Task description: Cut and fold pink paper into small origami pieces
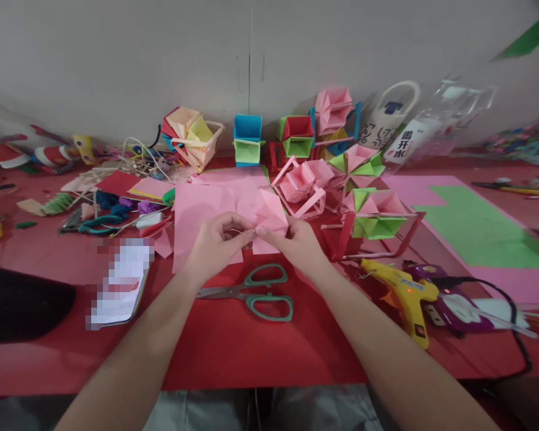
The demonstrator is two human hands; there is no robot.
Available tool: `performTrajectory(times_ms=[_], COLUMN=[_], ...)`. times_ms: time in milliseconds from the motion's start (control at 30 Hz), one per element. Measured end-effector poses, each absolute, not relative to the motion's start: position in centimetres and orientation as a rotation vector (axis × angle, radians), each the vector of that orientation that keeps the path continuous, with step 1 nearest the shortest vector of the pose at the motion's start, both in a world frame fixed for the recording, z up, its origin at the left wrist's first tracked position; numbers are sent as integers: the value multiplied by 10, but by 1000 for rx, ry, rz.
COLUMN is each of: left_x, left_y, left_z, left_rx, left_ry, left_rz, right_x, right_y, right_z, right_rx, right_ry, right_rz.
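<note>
Between my two hands is a piece of folded pink paper (270,214), its creased flaps standing up. My left hand (220,242) is closed, thumb and fingers pinching the paper's left edge. My right hand (299,242) grips the right side, with its thumb across the front near the left thumb. Flat pink sheets (197,209) lie behind and under the hands. Just below them, on the red tabletop (260,353), rest scissors (267,293) with green handles, blades pointing left.
Folded paper models (247,140) line the wall, with others (377,218) at the right. A yellow glue gun (402,293) lies right, by a purple power strip (453,305). At left are a phone (126,284), a black cylindrical object (22,305) and paper scraps. A clear bottle (417,131) leans behind.
</note>
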State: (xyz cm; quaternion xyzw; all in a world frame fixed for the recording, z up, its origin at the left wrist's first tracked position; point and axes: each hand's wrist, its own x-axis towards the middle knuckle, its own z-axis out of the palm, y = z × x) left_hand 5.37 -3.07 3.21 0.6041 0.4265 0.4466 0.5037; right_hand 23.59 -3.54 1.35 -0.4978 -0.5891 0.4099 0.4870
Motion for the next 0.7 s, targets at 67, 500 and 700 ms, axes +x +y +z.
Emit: performTrajectory(times_ms=[67, 500, 700], left_x=[56, 61, 68], left_y=[-32, -34, -33], left_z=[32, 31, 18], left_rx=[1467, 1434, 1418], left_ry=[1022, 1089, 1183], left_rz=[1065, 1110, 1186], right_x=[233, 237, 232], right_y=[-37, -34, -36], right_z=[14, 11, 11], right_rx=[-1210, -1261, -1247], right_ry=[-1398, -1329, -1364], right_rz=[1058, 969, 920])
